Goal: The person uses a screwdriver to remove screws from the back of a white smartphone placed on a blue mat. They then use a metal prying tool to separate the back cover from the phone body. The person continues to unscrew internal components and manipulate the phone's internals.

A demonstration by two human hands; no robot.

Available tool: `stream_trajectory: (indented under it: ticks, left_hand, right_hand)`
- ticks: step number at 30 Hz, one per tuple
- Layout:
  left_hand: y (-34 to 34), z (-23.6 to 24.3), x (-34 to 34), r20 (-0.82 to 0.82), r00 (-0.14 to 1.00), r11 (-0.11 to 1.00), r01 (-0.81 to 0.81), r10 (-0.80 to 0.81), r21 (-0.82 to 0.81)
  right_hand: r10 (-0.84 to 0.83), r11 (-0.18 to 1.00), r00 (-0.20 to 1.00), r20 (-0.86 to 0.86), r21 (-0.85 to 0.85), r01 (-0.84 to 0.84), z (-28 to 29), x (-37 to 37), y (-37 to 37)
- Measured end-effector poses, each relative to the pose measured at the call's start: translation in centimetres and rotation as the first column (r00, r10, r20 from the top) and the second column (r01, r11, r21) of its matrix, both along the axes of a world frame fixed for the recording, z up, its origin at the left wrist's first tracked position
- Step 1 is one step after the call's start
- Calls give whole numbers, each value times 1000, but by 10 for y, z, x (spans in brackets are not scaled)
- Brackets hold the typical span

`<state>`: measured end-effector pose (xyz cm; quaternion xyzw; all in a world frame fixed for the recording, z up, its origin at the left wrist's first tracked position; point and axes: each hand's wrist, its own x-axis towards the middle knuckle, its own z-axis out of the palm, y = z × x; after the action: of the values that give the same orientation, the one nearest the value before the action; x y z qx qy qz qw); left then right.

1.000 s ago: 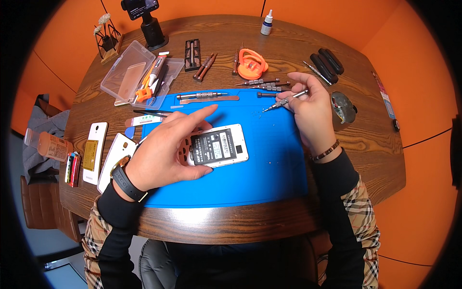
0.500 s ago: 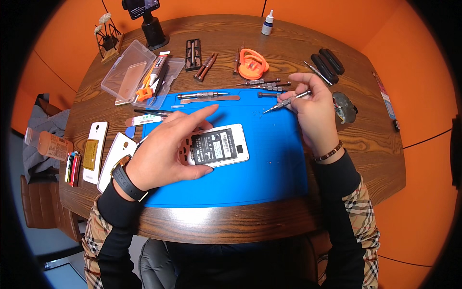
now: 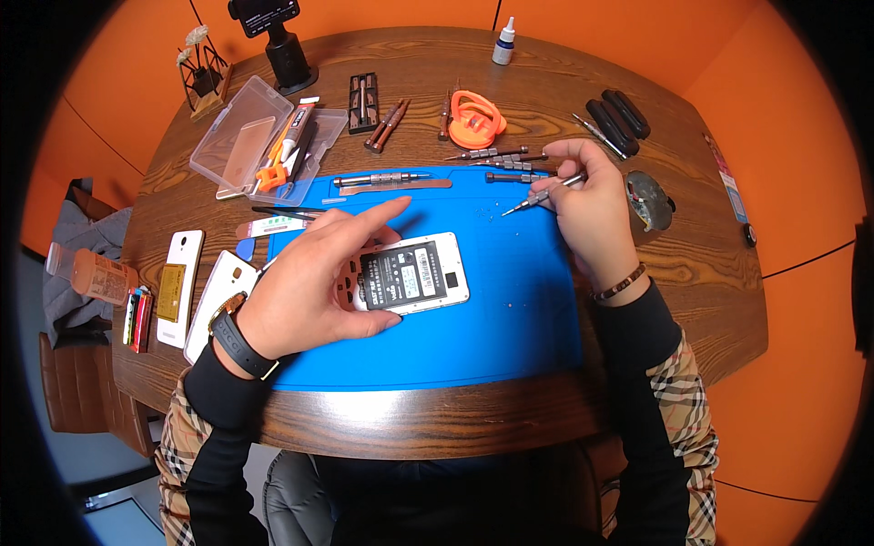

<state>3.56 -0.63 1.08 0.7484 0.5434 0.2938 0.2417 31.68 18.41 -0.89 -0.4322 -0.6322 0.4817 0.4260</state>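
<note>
The left hand (image 3: 309, 293) gripped, partly hiding, an oblong white phone (image 3: 415, 273); the right hand (image 3: 594, 214) pinched a slim silver screwdriver (image 3: 539, 197).

Extends both black-and-tan, check-sleeved forearms (image 3: 675, 400) from the lower edge; curves the bare left hand (image 3: 309, 287) into a C shape, opposing the thumb to bent fingers and pointing the index finger toward the upper right; holds the bare right hand (image 3: 594, 205) farther out, tilted leftward, arching the forefinger above the thumb in a fine grip.
</note>
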Motion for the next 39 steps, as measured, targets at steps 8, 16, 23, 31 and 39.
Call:
stream_trajectory:
  ticks: [8, 16, 23, 31, 39]
  left_hand:
    - [9, 12, -4, 72, 993, 995, -93, 90, 39]
    - [74, 35, 23, -147, 989, 984, 9, 17, 176]
    - [116, 4, 72, -286, 957, 961, 28, 54, 275]
    - [120, 1, 87, -319, 940, 965, -37, 122, 261]
    - [124, 0, 85, -293, 951, 978, -36, 96, 205]
  right_hand:
    - [-15, 987, 990, 138, 160, -7, 6, 2, -5]
    - [-14, 988, 998, 64, 155, 4, -1, -3, -2]
    - [-36, 977, 999, 28, 212, 29, -2, 0, 0]
    - [-45, 976, 999, 4, 214, 43, 0, -2, -1]
    - [-67, 968, 998, -12, 242, 68, 11, 4, 1]
